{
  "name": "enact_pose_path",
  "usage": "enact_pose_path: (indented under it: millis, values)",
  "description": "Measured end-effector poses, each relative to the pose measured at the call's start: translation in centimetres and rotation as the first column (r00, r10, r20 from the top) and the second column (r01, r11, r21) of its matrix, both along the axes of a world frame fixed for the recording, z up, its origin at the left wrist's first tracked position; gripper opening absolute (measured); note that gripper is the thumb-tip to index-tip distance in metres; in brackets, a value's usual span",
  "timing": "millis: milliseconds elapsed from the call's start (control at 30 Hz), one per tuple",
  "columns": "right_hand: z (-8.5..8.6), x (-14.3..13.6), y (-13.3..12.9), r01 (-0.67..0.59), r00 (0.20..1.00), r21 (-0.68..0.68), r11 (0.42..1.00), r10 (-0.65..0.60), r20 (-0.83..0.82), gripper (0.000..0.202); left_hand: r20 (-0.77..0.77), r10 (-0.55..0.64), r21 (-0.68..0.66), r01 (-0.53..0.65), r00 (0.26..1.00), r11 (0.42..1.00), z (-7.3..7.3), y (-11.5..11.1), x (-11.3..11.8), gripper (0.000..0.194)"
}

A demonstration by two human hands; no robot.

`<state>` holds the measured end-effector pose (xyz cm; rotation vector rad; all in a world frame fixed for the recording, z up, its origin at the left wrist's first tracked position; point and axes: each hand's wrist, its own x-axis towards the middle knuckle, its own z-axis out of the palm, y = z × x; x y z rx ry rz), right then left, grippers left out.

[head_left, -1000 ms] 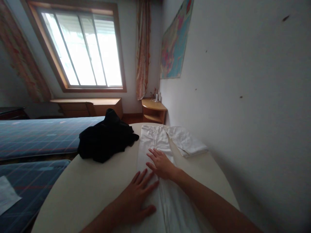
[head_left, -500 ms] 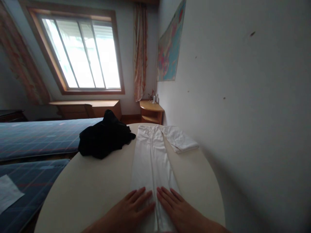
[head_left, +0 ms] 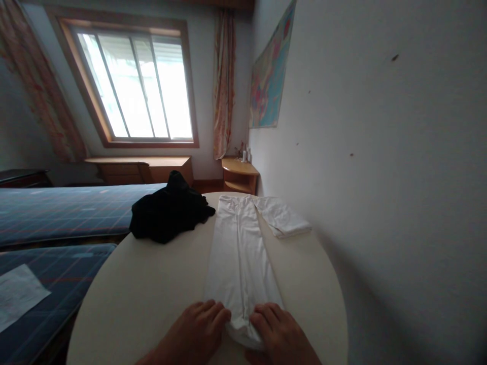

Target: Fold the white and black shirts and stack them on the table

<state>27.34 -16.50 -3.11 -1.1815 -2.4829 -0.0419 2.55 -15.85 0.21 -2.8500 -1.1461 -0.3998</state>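
White trousers [head_left: 243, 253] lie lengthwise over the pale round table [head_left: 152, 284], waistband at the far edge and leg ends near me. My left hand [head_left: 201, 324] is closed on the left side of the near end, fingers curled over the cloth. On the other side my right hand [head_left: 279, 327] grips the same end, its thumb hidden underneath. Between the hands the hem bunches and lifts a little. A folded white garment [head_left: 283, 218] lies right of the waistband, and a crumpled black garment [head_left: 171, 210] sits to the left.
A white wall [head_left: 380, 203] runs close along the table's right side. Blue plaid mattresses [head_left: 76, 210] are on the left, with a white sheet of paper [head_left: 23, 294] on the nearer one. A small corner shelf [head_left: 241, 170] and a wooden desk [head_left: 152, 165] stand beyond, below the window.
My hands lay flat with fingers stretched on the trouser legs; now they are curled around the near end, which has been gathered up. The view has shifted slightly left.
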Motion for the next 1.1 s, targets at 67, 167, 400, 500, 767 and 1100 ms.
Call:
enact_pose_path:
  millis: [67, 167, 400, 500, 767, 1100]
  values:
    - [0.7, -0.4, -0.1, 0.029, 1.000, -0.062, 0.998, -0.029, 0.008, 0.035, 0.036, 0.036, -0.013, -0.036, 0.999, 0.999, 0.7, 0.5, 0.0, 0.023]
    - [2.1, -0.2, 0.0, 0.035, 0.999, -0.119, 0.992, -0.032, 0.033, 0.038, 0.034, 0.014, -0.004, -0.014, 0.999, 1.000, 1.4, 1.0, -0.4, 0.026]
    - [3.5, 2.7, 0.8, -0.130, 0.986, -0.048, 0.990, 0.135, 0.096, 0.050, -0.058, -0.091, -0.085, 0.086, 0.994, 0.993, 1.6, 1.0, -2.1, 0.040]
    - [3.9, 3.5, 1.0, -0.251, 0.955, -0.042, 0.967, 0.255, 0.150, 0.050, 0.024, -0.151, -0.131, 0.153, 0.988, 0.980, 2.2, 0.7, -2.4, 0.035]
    - [10.7, 3.8, 0.1, -0.185, 0.968, -0.546, 0.817, 0.248, 0.042, 0.041, 0.141, -0.125, -0.413, 0.173, 0.982, 0.894, 6.9, -0.7, -2.5, 0.043]
    - [14.3, 3.6, 8.5, -0.229, 0.951, -0.543, 0.808, 0.067, -0.301, 0.028, 0.370, 0.205, -0.360, -0.064, 0.906, 0.931, 8.5, 6.7, -1.8, 0.029]
